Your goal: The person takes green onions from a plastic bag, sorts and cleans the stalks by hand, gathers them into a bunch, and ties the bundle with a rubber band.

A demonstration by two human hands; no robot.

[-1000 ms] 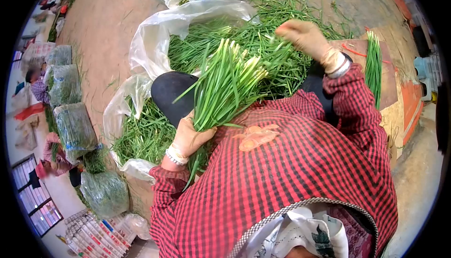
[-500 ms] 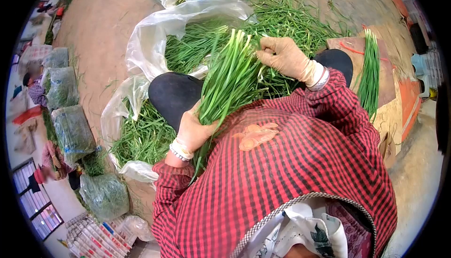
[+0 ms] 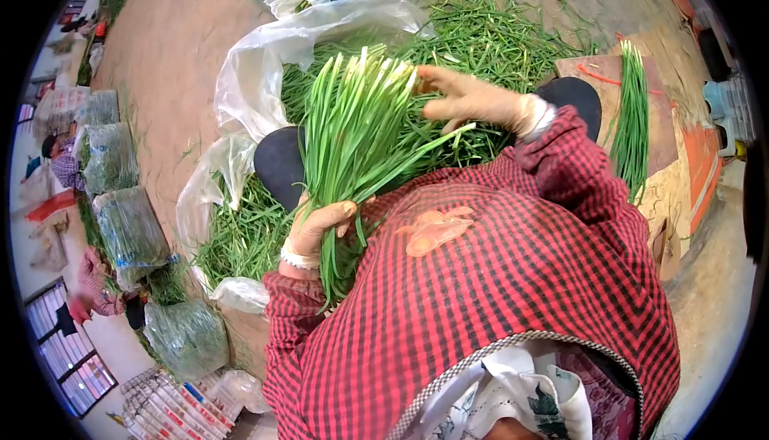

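My gloved left hand (image 3: 316,228) is closed around the lower, leafy part of a bunch of garlic chives (image 3: 352,127). The pale stem ends point up and away, and a few stalks splay out to the right. Just right of the pale ends, my gloved right hand (image 3: 477,102) has its fingers apart, slightly blurred, with nothing visible in them. Whether its fingertips touch the bunch I cannot tell. Loose chives (image 3: 497,39) lie heaped beyond my hands, and more fill the clear plastic bag (image 3: 248,63) in front.
A tied-looking bundle of chives (image 3: 633,119) lies on a board (image 3: 661,131) at right, beside a red string (image 3: 599,77). Wrapped bales (image 3: 132,224) line the left side, where other people (image 3: 98,284) sit. A second bag (image 3: 212,171) of greens lies near my left knee.
My left hand and the bunch have shifted left, and the bunch is fanned wider and more upright. My right hand has gone from pinched fingers to spread ones.
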